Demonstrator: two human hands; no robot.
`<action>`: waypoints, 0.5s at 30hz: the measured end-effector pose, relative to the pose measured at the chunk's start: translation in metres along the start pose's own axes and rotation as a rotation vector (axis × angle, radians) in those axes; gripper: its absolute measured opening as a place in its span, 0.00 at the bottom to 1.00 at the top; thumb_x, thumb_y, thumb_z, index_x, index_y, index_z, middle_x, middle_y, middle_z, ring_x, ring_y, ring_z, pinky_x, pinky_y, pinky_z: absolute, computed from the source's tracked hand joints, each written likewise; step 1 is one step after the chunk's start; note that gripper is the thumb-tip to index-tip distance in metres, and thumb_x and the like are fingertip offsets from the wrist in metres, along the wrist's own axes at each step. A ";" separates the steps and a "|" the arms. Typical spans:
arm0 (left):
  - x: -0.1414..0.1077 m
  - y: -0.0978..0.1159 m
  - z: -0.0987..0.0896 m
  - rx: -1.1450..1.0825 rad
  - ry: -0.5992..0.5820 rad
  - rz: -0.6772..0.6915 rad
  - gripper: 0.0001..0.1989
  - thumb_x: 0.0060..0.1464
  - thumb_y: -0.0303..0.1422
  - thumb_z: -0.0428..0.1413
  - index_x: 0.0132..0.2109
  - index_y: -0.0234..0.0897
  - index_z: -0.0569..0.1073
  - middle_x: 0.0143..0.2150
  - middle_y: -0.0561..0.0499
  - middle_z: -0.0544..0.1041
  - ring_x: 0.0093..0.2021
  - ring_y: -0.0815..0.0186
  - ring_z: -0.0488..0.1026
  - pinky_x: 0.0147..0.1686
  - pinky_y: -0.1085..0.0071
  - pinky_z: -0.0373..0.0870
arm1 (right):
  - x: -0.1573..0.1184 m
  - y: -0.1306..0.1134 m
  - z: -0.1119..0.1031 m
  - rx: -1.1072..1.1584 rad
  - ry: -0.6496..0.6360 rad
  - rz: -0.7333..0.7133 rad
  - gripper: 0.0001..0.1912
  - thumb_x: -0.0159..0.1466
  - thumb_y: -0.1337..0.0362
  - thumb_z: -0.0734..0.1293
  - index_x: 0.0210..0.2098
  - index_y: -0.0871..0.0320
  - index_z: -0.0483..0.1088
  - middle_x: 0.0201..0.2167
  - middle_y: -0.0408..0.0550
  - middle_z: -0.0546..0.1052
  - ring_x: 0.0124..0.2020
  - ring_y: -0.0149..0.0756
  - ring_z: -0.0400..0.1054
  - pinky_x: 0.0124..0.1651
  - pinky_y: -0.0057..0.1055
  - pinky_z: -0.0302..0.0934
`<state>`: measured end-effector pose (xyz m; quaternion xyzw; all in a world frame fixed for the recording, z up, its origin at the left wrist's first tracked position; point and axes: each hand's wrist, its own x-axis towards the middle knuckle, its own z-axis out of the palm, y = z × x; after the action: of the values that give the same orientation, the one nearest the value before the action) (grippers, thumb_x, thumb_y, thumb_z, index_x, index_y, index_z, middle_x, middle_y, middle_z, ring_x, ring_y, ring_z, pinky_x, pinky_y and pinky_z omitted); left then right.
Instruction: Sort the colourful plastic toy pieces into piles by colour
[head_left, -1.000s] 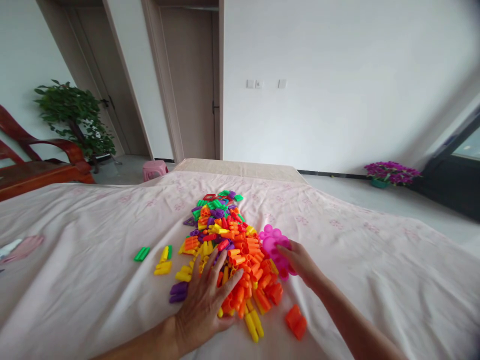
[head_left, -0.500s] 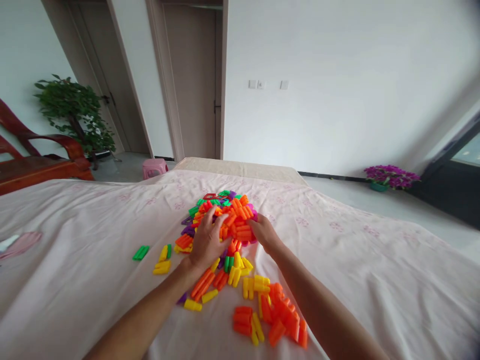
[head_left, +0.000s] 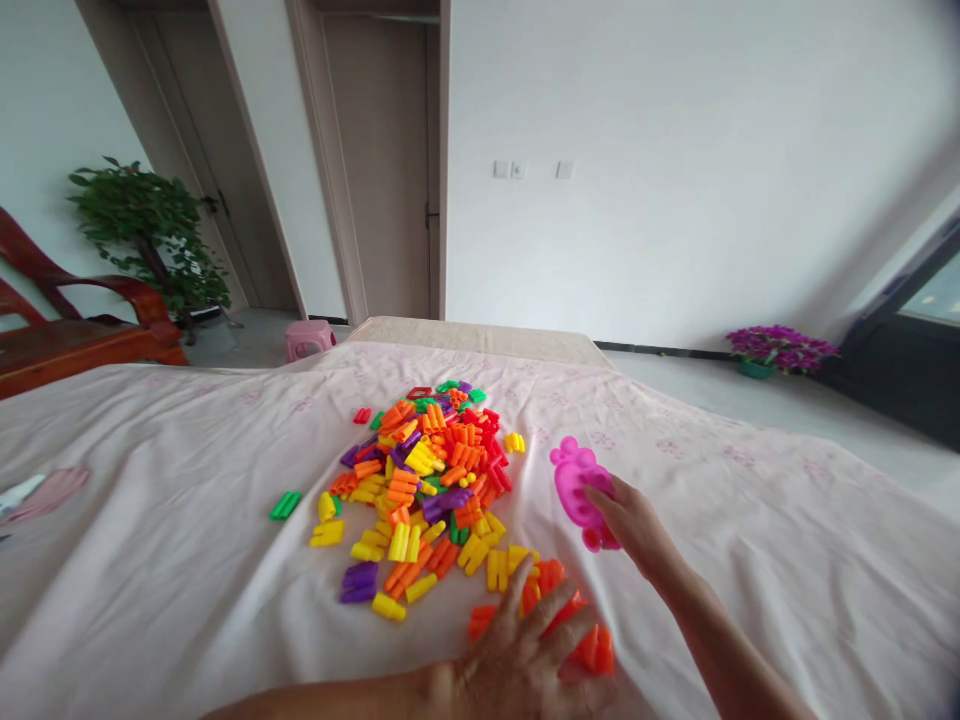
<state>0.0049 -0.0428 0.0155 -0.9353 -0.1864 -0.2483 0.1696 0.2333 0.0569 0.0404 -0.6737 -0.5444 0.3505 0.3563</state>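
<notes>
My right hand (head_left: 634, 525) grips a magenta plastic toy piece (head_left: 576, 488) with round knobs along its edge, off to the right of the block pile. Its thumb lies across the top of the piece. Closer to me, my left hand (head_left: 529, 640) has its fingers spread over a small group of orange blocks (head_left: 596, 650), partly covering them. Yellow blocks (head_left: 497, 570) lie just beyond its fingertips. The main pile of plastic building blocks (head_left: 457, 450) is a mix of orange, red, yellow, purple and green, in the middle of the cloth.
A pale flowered cloth (head_left: 187, 530) covers the surface. A green block (head_left: 285, 505) and a purple block (head_left: 360, 582) lie at the pile's edge. Further off stand a pink stool (head_left: 309, 338), a wooden chair (head_left: 112, 325), a leafy plant (head_left: 146, 225) and purple flowers (head_left: 780, 348).
Both hands have left the pile. My right hand has moved right with the magenta piece, while my left hand has come back toward me over the near orange blocks. The pile is spread lower.
</notes>
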 end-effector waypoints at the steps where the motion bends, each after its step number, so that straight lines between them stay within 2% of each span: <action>1: 0.005 0.002 0.006 0.007 -0.023 -0.008 0.23 0.59 0.47 0.49 0.60 0.51 0.67 0.65 0.47 0.64 0.66 0.51 0.55 0.65 0.43 0.42 | -0.009 0.010 -0.006 0.008 -0.007 0.026 0.13 0.59 0.53 0.63 0.33 0.57 0.68 0.17 0.43 0.70 0.16 0.35 0.66 0.16 0.27 0.55; 4: 0.016 -0.013 0.019 0.061 -0.106 -0.119 0.17 0.62 0.38 0.47 0.56 0.49 0.70 0.62 0.46 0.67 0.64 0.53 0.59 0.65 0.43 0.40 | -0.028 0.028 -0.013 0.009 -0.022 0.071 0.13 0.59 0.53 0.63 0.32 0.57 0.68 0.17 0.44 0.71 0.15 0.34 0.64 0.16 0.27 0.53; 7: 0.019 -0.043 0.026 0.115 -0.126 -0.195 0.16 0.63 0.33 0.45 0.53 0.48 0.72 0.58 0.45 0.71 0.63 0.54 0.60 0.66 0.46 0.39 | -0.034 0.027 0.000 0.020 -0.050 0.043 0.12 0.59 0.54 0.64 0.31 0.57 0.69 0.20 0.46 0.73 0.17 0.33 0.65 0.19 0.27 0.55; 11: 0.012 -0.081 0.033 0.155 -0.100 -0.330 0.15 0.63 0.32 0.45 0.51 0.44 0.72 0.59 0.45 0.70 0.61 0.53 0.62 0.64 0.39 0.38 | -0.024 -0.005 0.037 0.135 -0.141 -0.005 0.10 0.58 0.57 0.63 0.29 0.59 0.68 0.20 0.45 0.73 0.17 0.33 0.66 0.19 0.27 0.55; 15: 0.008 -0.125 0.022 0.171 -0.081 -0.460 0.13 0.61 0.32 0.48 0.50 0.43 0.73 0.56 0.45 0.73 0.61 0.54 0.63 0.64 0.41 0.39 | -0.002 -0.051 0.073 0.365 -0.251 -0.064 0.12 0.56 0.57 0.63 0.30 0.60 0.68 0.17 0.44 0.72 0.17 0.34 0.66 0.20 0.28 0.56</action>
<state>-0.0346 0.0775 0.0299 -0.8597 -0.4215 -0.2258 0.1797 0.1455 0.0699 0.0474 -0.5317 -0.5330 0.5127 0.4127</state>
